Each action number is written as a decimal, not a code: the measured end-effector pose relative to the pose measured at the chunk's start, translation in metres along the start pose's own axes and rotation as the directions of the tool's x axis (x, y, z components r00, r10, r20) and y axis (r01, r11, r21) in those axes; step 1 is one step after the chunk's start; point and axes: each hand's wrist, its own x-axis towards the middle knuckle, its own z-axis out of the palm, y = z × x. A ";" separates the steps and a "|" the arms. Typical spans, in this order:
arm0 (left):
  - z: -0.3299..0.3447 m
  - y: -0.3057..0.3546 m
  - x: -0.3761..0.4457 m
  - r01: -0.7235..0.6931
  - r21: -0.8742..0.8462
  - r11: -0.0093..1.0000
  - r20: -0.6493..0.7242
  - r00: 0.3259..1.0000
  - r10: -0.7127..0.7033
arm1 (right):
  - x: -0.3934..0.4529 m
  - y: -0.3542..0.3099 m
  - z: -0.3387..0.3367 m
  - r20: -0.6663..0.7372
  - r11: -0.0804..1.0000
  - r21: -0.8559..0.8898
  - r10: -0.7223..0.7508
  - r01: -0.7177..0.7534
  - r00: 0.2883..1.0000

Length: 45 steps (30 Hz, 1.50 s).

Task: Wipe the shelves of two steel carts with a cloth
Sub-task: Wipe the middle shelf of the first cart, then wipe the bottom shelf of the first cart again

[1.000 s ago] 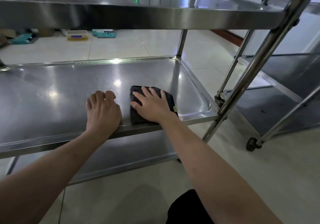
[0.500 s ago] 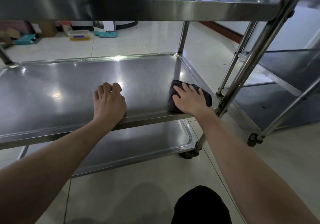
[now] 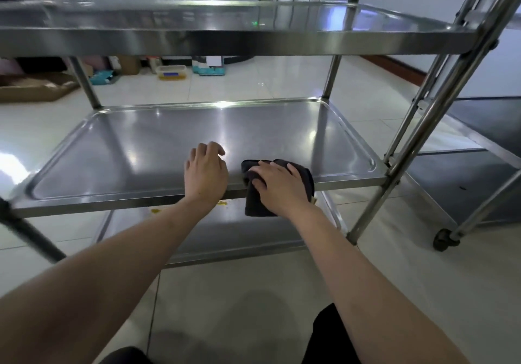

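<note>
Pressing black cloth [image 3: 277, 186] at frame centre, draped over middle shelf [image 3: 169, 149] front edge: right hand [image 3: 277, 187], fingers spread flat. Left hand [image 3: 205, 174] rested on rim beside it, fingers loosely curled, nothing held.

middle shelf [image 3: 169, 149]: brushed steel, smooth and pretty glossy, throws glare
top shelf [image 3: 225, 42]: same shiny steel
cloth [image 3: 306, 174]: dark, soft matt fabric
floor [image 3: 234, 287]: pale glossy tiles
box [image 3: 33, 90]: plain matt cardboard

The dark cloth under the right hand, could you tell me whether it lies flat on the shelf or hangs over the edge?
Hanging over: the cloth drapes down past the middle shelf front rim.
</note>
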 end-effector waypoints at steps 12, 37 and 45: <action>-0.082 -0.103 -0.093 0.071 -0.015 0.997 -0.142 0.987 -0.073 | -0.015 -0.129 0.077 -0.253 0.966 0.173 -0.144 0.191 0.957; 0.019 -0.287 -0.199 0.345 0.034 0.938 0.056 0.936 -0.347 | -0.016 -0.144 0.250 -0.133 0.518 0.839 0.494 -0.168 0.859; 0.058 -0.335 -0.204 0.250 0.174 0.952 -0.002 0.967 -0.254 | 0.027 -0.128 0.342 0.270 0.978 0.170 0.073 -0.122 0.960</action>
